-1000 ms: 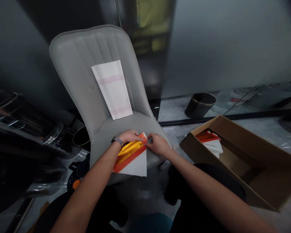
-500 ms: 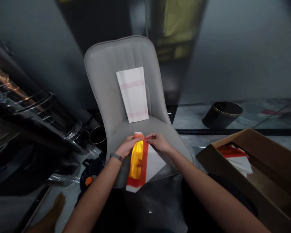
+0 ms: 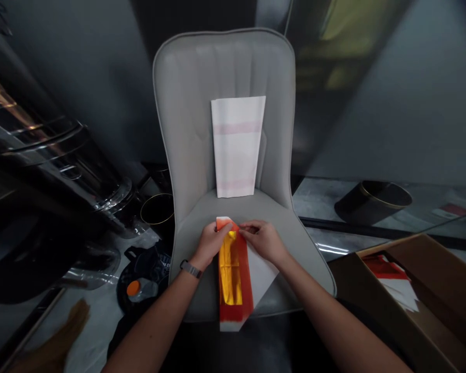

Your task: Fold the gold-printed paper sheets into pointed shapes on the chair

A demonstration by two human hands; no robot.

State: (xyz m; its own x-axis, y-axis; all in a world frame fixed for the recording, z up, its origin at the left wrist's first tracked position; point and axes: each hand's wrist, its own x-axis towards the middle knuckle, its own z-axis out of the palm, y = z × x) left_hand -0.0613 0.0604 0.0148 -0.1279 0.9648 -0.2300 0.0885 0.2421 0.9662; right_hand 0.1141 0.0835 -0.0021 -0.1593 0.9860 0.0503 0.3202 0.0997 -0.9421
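Note:
A partly folded sheet of joss paper [image 3: 230, 274], with a gold foil panel, red borders and a white flap out to the right, is held over the front of the chair seat. My left hand [image 3: 213, 241] is closed on its upper left edge, thumb over the front. At the top right fold, my right hand [image 3: 263, 239] pinches the paper between thumb and fingers. Behind them a white stack of paper [image 3: 238, 150] with faint pink bands leans against the backrest of the grey chair [image 3: 186, 103].
An open cardboard box [image 3: 423, 254] on the right contains red-and-white sheets [image 3: 396, 285]. A black bin [image 3: 157, 207] stands left of the chair, near a bottle with an orange cap [image 3: 133, 288] and a dark bag [image 3: 149, 264]. A glossy wall reflects another bin [image 3: 367, 202].
The view has shifted, so the chair and stack appear farther right and the box lower. Both hands keep their grip on the joss paper, which now hangs straighter with its gold panel facing me.

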